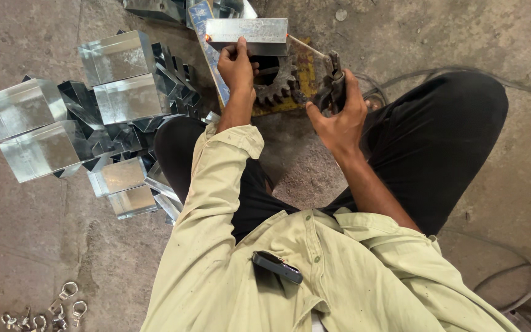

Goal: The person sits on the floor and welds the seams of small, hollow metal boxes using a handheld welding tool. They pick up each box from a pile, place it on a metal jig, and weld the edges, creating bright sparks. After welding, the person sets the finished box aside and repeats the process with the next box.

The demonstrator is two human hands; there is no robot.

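The concrete floor (26,233) fills the frame, grey and stained, with the person seated on it in the middle, legs in dark trousers (450,135) spread toward the upper right and a pale green shirt (314,270) filling the lower centre. A dark flat device (276,267) sticks out of the shirt's chest pocket.

At the left and upper left lies a heap of shiny sheet-metal boxes (93,110), square in section, their bright faces turned up and their dark open ends toward the centre. A dark cable (511,283) loops across the floor at the lower right.

At the upper centre a rectangular sheet-metal box (247,34) rests over a dark toothed gear (281,86) that sits on a yellow plate (305,77). The left hand (236,64) presses on the near edge of this box, fingers curled over it, its grip closed on the metal. A small orange glow (208,38) shows at the box's left corner.

The right hand (339,110), just right of the gear, has its grip wrapped tight round a dark electrode holder (333,83), from which a thin rod (305,46) runs up-left to the box.

At the lower left corner lies a small cluster of metal wing nuts (50,310).
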